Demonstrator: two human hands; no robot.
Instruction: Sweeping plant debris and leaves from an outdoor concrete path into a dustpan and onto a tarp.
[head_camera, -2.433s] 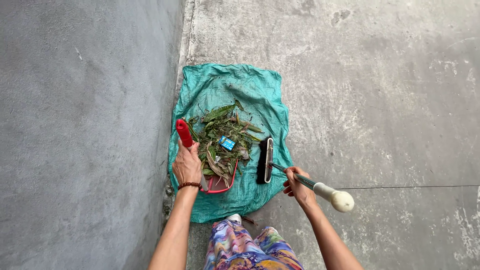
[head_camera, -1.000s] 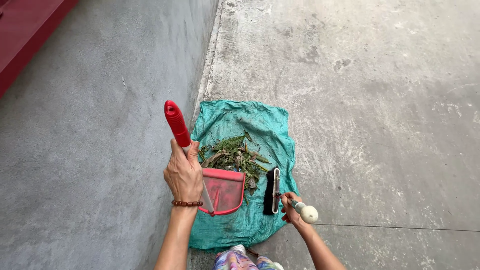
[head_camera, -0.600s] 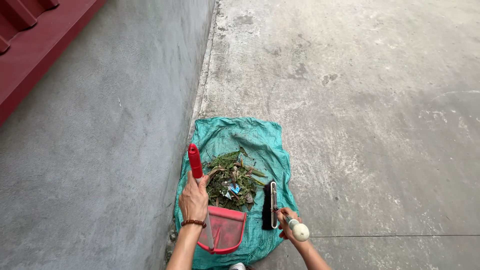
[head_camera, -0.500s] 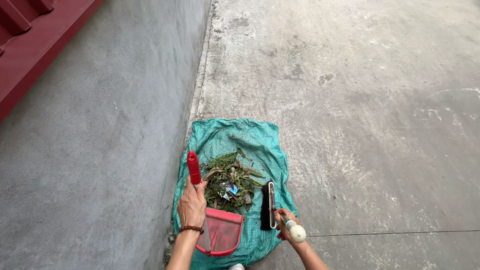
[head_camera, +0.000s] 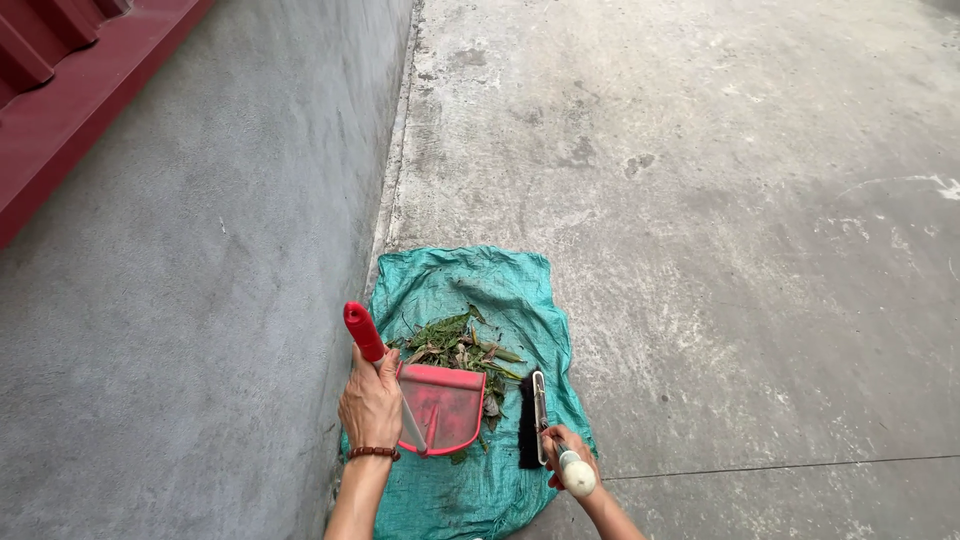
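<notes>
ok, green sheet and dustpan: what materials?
Sheet: looks like woven plastic tarp or sacking; fine weave, slight sheen, soft creases. Dustpan: probably moulded plastic, glossy red, thin rim. Left hand grips its handle.

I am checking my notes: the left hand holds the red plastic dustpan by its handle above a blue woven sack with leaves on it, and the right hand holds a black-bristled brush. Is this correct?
Not quite: the woven sack is green, not blue, as the head view shows. The rest stands: the left hand holds the red plastic dustpan by its handle above the leaves, and the right hand holds the black-bristled brush.
</notes>
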